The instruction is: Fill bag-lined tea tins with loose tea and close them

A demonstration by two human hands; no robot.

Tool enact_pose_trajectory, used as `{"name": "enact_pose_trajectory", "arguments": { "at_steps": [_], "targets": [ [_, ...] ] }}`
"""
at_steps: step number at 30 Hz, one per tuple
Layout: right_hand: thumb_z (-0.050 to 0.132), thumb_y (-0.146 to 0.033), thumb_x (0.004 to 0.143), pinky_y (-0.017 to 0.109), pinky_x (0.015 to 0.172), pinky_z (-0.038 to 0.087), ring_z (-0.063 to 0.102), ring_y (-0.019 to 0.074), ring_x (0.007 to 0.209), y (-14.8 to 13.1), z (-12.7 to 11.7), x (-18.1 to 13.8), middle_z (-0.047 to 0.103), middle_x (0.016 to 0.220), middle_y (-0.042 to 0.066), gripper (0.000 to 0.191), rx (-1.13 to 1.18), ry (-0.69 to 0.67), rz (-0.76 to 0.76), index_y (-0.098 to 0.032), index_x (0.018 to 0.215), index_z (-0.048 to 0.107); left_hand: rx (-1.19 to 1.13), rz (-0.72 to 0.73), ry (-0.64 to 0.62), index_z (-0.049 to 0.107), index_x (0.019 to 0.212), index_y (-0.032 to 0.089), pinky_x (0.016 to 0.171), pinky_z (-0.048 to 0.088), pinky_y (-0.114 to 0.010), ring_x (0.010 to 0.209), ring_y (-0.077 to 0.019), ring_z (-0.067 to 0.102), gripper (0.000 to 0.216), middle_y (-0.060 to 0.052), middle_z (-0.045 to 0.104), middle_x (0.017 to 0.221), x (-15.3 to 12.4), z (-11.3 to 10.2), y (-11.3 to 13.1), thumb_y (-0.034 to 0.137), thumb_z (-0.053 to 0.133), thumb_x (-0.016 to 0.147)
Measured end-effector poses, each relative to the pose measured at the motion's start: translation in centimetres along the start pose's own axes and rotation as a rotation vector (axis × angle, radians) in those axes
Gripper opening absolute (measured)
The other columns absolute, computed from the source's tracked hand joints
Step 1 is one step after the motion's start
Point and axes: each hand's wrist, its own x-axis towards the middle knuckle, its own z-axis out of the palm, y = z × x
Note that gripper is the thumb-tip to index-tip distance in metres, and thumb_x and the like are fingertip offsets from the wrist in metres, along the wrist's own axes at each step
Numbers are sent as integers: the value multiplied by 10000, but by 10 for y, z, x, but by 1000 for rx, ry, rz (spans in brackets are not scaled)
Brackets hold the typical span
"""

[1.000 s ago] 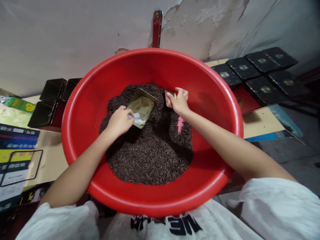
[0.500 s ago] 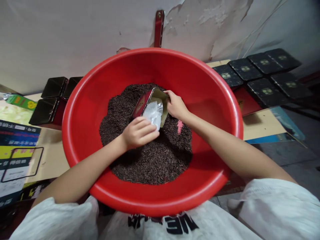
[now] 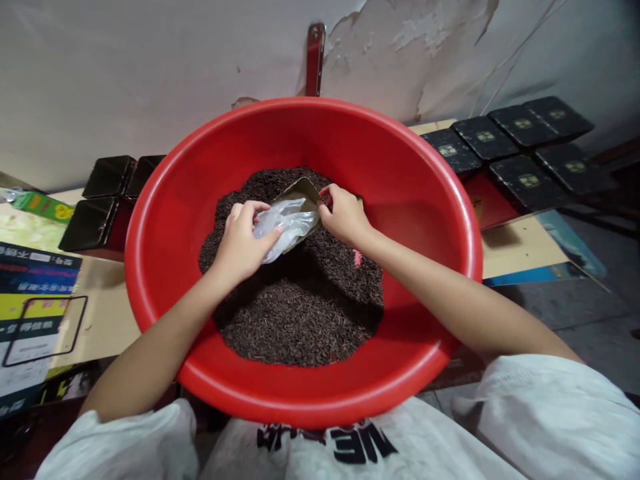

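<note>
A large red plastic basin [image 3: 425, 233] holds a broad heap of dark loose tea leaves [image 3: 300, 320]. Over the heap, a square tin [image 3: 305, 191] lies tilted with its mouth toward me. My right hand [image 3: 345, 215] grips the tin at its right edge. A clear plastic bag [image 3: 287, 223] spills out of the mouth, its edge crumpled. At the bag's left side is my left hand [image 3: 245, 237], thumb and fingers closed around the film. A small pink object [image 3: 357, 258] lies on the leaves beneath my right wrist.
Several black-lidded tins [image 3: 530, 180] stand on the board at right. Open-topped dark tins [image 3: 93, 223] stand at left, near a green box [image 3: 43, 205] and a printed sheet [image 3: 30, 320]. Behind the basin rises a peeling wall [image 3: 150, 67], with a dark red strip [image 3: 315, 60] against it.
My left hand has moved up and left, from the front of the tin's mouth to the bag's side. The tin has turned, and more of the bag now hangs out.
</note>
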Motion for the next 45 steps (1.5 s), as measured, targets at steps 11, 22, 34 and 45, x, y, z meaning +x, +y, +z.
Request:
{"name": "enact_pose_trajectory", "arguments": {
  "at_steps": [11,22,34,45],
  "targets": [
    [353,-372,904,340,809,409,523,187,867,-16,1,-20,569,925,83,268,241,-83,-578,-185,941,542,-461,-147,86,454,677,201,618,386,-253,636,-136,474,160,8,508,662,16,15,-17,254,428,827],
    [747,-483,648,302,602,400,557,171,668,-16,-13,-21,623,754,41,403,112,-345,-19,-184,799,523,-273,108,-10,456,705,206,622,398,-265,635,-147,494,204,0,529,663,-5,18,0,332,396,854],
    [564,-109,752,314,718,445,596,177,787,-17,-33,-18,662,905,57,268,155,-244,-73,-162,1008,626,-154,145,54,329,733,238,595,392,-279,605,-158,506,152,9,479,626,-8,26,-5,264,343,882],
    [528,-80,790,455,859,425,565,218,880,-1,-77,-2,555,867,47,95,-26,70,104,-165,789,571,-226,168,174,321,767,245,574,415,-275,560,-148,541,145,20,514,589,-4,36,-17,305,307,898]
  ]
}}
